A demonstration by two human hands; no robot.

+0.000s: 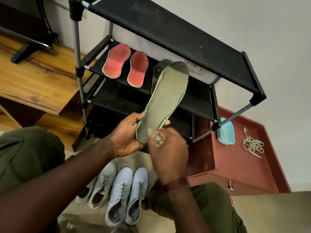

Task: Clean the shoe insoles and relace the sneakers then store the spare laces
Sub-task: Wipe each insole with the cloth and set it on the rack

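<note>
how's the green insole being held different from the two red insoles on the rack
The green insole is olive with a stitched line near its frayed edge; the red insoles are pink-red with pale rims. The green insole is held up in the left hand while the right hand works a small cloth at its heel; the red insoles lie flat, side by side, on a shelf of the shoe rack. All are out of their shoes.

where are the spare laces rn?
Head view, right side: the spare laces lie in a loose tangle on the red cabinet top, just right of the blue tub, beside the shoe rack.
</note>
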